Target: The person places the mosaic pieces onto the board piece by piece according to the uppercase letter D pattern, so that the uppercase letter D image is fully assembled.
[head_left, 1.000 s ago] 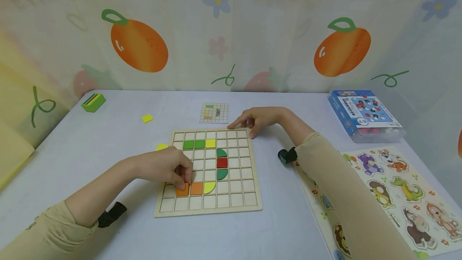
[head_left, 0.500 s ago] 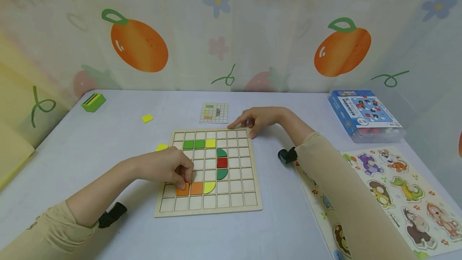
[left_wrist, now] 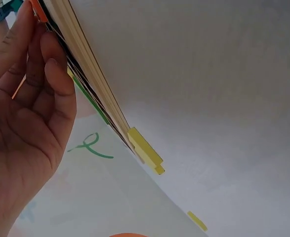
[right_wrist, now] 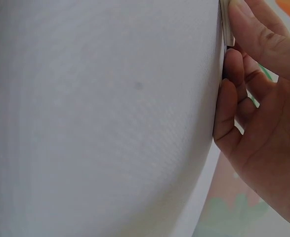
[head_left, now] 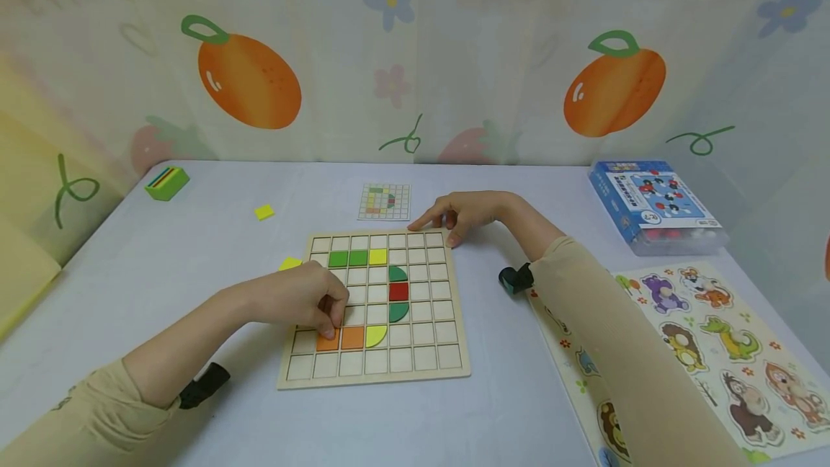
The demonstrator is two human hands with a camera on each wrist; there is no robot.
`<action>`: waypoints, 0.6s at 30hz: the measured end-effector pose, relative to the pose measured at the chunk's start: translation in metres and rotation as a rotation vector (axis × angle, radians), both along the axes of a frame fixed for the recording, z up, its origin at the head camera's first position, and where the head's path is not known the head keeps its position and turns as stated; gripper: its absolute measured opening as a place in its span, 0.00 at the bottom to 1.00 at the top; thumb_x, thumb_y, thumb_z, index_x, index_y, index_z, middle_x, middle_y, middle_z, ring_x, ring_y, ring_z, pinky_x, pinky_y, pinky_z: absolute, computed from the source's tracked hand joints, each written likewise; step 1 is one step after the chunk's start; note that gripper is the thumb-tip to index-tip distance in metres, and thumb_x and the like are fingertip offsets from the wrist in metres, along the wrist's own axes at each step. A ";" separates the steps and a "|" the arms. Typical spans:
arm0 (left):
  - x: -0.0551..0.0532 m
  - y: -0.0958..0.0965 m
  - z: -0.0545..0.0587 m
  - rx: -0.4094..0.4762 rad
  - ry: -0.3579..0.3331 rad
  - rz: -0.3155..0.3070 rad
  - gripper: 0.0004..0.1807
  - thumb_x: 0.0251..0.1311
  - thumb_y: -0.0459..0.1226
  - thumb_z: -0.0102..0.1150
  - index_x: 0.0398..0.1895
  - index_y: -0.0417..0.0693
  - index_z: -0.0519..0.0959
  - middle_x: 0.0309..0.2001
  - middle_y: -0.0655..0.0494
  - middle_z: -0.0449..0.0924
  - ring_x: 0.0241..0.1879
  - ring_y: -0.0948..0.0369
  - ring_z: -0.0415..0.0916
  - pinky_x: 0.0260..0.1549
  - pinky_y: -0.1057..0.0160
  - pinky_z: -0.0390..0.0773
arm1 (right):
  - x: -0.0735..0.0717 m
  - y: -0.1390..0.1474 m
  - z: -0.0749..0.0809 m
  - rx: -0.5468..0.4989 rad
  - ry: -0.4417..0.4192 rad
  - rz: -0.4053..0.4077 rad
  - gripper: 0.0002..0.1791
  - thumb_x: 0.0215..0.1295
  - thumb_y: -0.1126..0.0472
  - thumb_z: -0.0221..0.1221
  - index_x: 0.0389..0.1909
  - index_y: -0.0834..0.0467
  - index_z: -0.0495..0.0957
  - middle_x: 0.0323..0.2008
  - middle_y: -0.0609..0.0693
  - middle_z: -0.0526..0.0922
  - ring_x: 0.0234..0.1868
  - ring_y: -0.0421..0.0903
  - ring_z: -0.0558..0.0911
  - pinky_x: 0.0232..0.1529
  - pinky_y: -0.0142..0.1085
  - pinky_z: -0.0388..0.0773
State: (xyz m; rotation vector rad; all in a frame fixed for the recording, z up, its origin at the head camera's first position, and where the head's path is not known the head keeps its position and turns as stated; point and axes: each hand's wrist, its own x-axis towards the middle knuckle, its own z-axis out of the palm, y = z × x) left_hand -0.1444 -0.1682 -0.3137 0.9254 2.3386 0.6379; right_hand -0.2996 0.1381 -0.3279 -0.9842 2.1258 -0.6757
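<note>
A wooden grid board [head_left: 424, 359] lies on the table, with green, yellow, red and orange pieces in some cells. My left hand [head_left: 301, 298] is over its left side, fingers curled, thumb and fingertips at an orange square tile [head_left: 328, 341]. The left wrist view shows that tile's orange edge [left_wrist: 39, 12] by the fingertips. Beside it lie a second orange tile [head_left: 353, 338] and a yellow quarter-round piece [head_left: 375, 336]. My right hand [head_left: 472, 212] grips the board's far right corner, index finger on the far edge, thumb on the right edge.
Behind the board lies a printed pattern card [head_left: 384, 202]. Loose yellow tiles [head_left: 264, 212] and a green block [head_left: 167, 184] are on the left. At right are a blue-and-clear box [head_left: 658, 207] and an animal puzzle board [head_left: 713, 359], partly under the right sleeve.
The orange tile under my left fingers has gone from slightly tilted to flatter, level with its orange neighbour. The left fingertips have shifted slightly; the right hand has stayed at the board's corner.
</note>
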 end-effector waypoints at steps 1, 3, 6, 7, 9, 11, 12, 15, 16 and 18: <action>0.000 -0.001 0.000 0.002 -0.007 0.005 0.11 0.50 0.34 0.73 0.20 0.54 0.79 0.22 0.67 0.77 0.25 0.70 0.70 0.28 0.73 0.71 | 0.000 0.000 0.000 0.000 0.000 -0.001 0.38 0.52 0.68 0.69 0.67 0.50 0.72 0.47 0.55 0.72 0.37 0.46 0.66 0.38 0.32 0.62; -0.002 -0.004 0.001 0.019 -0.017 0.012 0.10 0.51 0.35 0.72 0.21 0.54 0.79 0.23 0.67 0.77 0.26 0.70 0.70 0.28 0.73 0.71 | 0.000 0.000 0.000 0.003 -0.002 -0.006 0.38 0.52 0.68 0.69 0.67 0.50 0.72 0.47 0.54 0.72 0.37 0.45 0.66 0.38 0.32 0.62; -0.007 -0.012 0.005 0.043 0.011 0.031 0.09 0.55 0.38 0.70 0.22 0.54 0.79 0.24 0.65 0.78 0.26 0.70 0.70 0.28 0.72 0.71 | 0.001 0.000 0.001 -0.003 -0.011 -0.010 0.38 0.51 0.69 0.69 0.67 0.50 0.73 0.46 0.53 0.72 0.37 0.45 0.65 0.38 0.32 0.62; -0.010 -0.016 0.007 0.049 0.031 0.045 0.09 0.56 0.38 0.70 0.23 0.53 0.79 0.24 0.65 0.78 0.26 0.69 0.70 0.28 0.72 0.71 | 0.001 0.000 0.001 -0.006 -0.013 -0.010 0.38 0.51 0.69 0.69 0.66 0.50 0.73 0.45 0.53 0.72 0.37 0.46 0.65 0.38 0.32 0.62; -0.015 -0.026 0.012 0.053 0.073 0.087 0.08 0.57 0.39 0.69 0.24 0.53 0.79 0.25 0.63 0.78 0.27 0.68 0.71 0.27 0.71 0.71 | 0.001 0.000 0.002 -0.011 -0.016 -0.008 0.38 0.51 0.69 0.69 0.67 0.51 0.73 0.45 0.53 0.72 0.37 0.46 0.65 0.38 0.32 0.62; -0.021 -0.038 0.016 0.046 0.113 0.140 0.07 0.58 0.38 0.68 0.25 0.52 0.79 0.25 0.61 0.79 0.27 0.68 0.71 0.27 0.71 0.71 | 0.002 0.000 0.002 -0.014 -0.017 -0.006 0.38 0.51 0.69 0.69 0.67 0.51 0.73 0.45 0.54 0.72 0.37 0.46 0.65 0.38 0.31 0.62; -0.023 -0.044 0.018 0.039 0.131 0.166 0.07 0.58 0.38 0.68 0.25 0.52 0.79 0.25 0.60 0.79 0.27 0.68 0.72 0.27 0.70 0.71 | 0.002 0.000 0.002 -0.014 -0.016 -0.006 0.38 0.51 0.69 0.69 0.67 0.51 0.72 0.45 0.54 0.72 0.37 0.46 0.65 0.38 0.31 0.62; -0.030 -0.061 0.020 0.006 0.170 0.231 0.06 0.58 0.38 0.68 0.27 0.53 0.79 0.26 0.59 0.81 0.29 0.68 0.73 0.29 0.70 0.73 | 0.002 0.000 0.002 -0.011 -0.013 -0.003 0.38 0.52 0.69 0.69 0.67 0.51 0.72 0.45 0.54 0.72 0.37 0.45 0.65 0.38 0.31 0.62; -0.032 -0.067 0.019 -0.003 0.177 0.242 0.06 0.58 0.38 0.68 0.27 0.53 0.80 0.27 0.60 0.81 0.30 0.68 0.74 0.31 0.70 0.73 | 0.002 0.000 0.002 -0.011 -0.014 -0.003 0.38 0.52 0.69 0.69 0.67 0.52 0.72 0.45 0.54 0.72 0.37 0.45 0.65 0.38 0.31 0.62; -0.035 -0.076 0.015 -0.016 0.173 0.266 0.06 0.56 0.39 0.69 0.30 0.53 0.80 0.30 0.61 0.82 0.33 0.67 0.75 0.33 0.70 0.75 | 0.002 0.000 0.002 -0.011 -0.016 -0.003 0.38 0.52 0.68 0.69 0.67 0.52 0.72 0.46 0.54 0.72 0.37 0.45 0.65 0.38 0.31 0.62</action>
